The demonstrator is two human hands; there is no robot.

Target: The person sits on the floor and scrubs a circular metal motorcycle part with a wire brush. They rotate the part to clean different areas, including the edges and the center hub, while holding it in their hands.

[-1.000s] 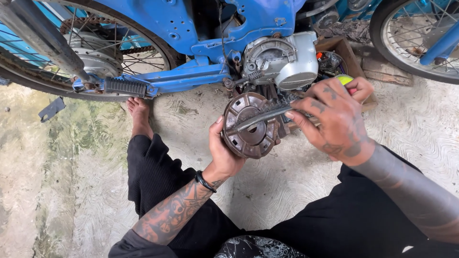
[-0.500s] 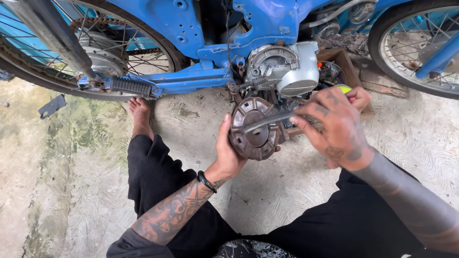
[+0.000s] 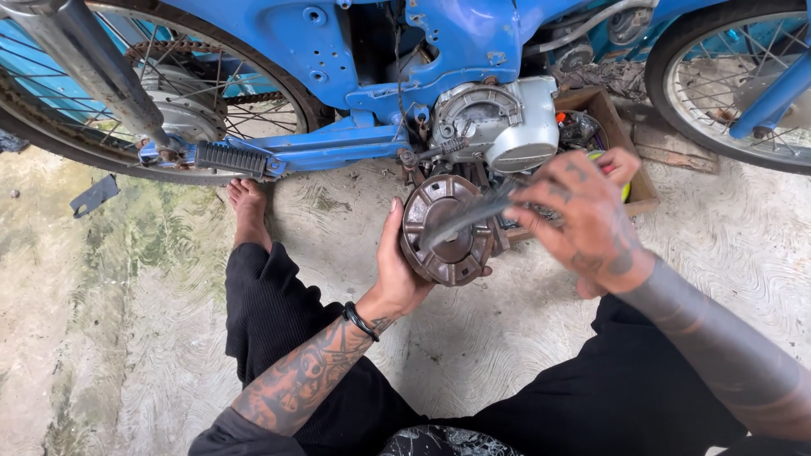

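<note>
My left hand (image 3: 397, 270) grips the left rim of a round, rusty brown metal hub part (image 3: 448, 230) and holds it upright just below the motorcycle's grey engine (image 3: 498, 127). My right hand (image 3: 583, 215) is closed on the handle end of a long grey metal tool (image 3: 465, 215). The tool's shaft lies slanted across the face of the round part and looks motion-blurred. Both forearms are tattooed, and a black band circles the left wrist.
A blue motorcycle frame (image 3: 338, 51) stands across the top, with a spoked rear wheel (image 3: 127, 93) at left and another wheel (image 3: 726, 84) at right. A wooden box (image 3: 625, 152) of parts sits behind my right hand. My bare foot (image 3: 247, 211) rests on the concrete floor.
My right hand with the tool has shifted slightly across the round part's face. The left hand keeps holding the part in about the same place.
</note>
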